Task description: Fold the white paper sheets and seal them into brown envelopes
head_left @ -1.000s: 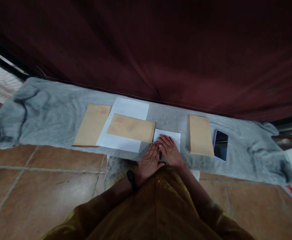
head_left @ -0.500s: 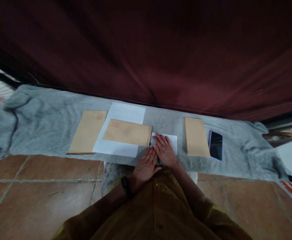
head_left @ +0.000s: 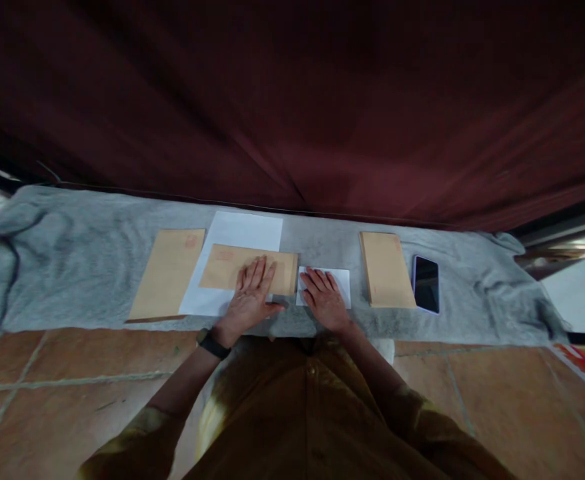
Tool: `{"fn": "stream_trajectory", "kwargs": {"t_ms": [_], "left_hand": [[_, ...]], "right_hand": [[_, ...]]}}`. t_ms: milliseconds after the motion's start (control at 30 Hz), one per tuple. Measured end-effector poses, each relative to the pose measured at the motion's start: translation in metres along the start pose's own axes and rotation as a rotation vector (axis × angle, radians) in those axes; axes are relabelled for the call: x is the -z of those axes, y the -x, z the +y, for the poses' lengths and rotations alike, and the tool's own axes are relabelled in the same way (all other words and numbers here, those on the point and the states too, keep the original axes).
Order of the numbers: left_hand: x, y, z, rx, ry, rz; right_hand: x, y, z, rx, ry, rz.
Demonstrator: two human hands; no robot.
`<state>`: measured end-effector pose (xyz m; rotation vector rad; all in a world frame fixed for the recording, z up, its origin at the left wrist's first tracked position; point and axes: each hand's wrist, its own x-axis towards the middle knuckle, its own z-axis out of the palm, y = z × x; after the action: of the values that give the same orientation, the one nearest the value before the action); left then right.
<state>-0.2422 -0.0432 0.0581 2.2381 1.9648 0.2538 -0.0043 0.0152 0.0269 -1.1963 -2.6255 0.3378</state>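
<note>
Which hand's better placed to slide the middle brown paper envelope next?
Probably left: the left grip spreads over that rectangular brown paper envelope; the right grip is over the small white rectangular paper beside it.

"What sort of place is this?"
"Perhaps a room in a home; I can't be certain."
"What suggests that?"
"Soft grey cloth (head_left: 82, 253) drapes a long, narrow surface. Dark red fabric (head_left: 292, 120) spans the far side; orange-brown floor tiles (head_left: 97, 350) show near left and right."
</note>
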Motion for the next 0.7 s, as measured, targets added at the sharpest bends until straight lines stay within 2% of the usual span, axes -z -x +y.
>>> {"fn": "stream_trajectory", "kwargs": {"t_ms": [200, 333, 700], "left_hand": [[0.012, -0.038, -0.023, -0.018, -0.012, -0.174], [0.021, -0.058, -0.029, -0.051, -0.029, -0.311], [0.021, -0.062, -0.028, -0.117, -0.075, -0.253]], "right_hand": [[-0.002, 0.0, -0.001, 0.002, 0.013, 0.03], [-0.002, 0.0, -0.001, -0.005, 0.017, 0.037], [-0.001, -0.001, 0.0, 0.008, -0.004, 0.03]]}}
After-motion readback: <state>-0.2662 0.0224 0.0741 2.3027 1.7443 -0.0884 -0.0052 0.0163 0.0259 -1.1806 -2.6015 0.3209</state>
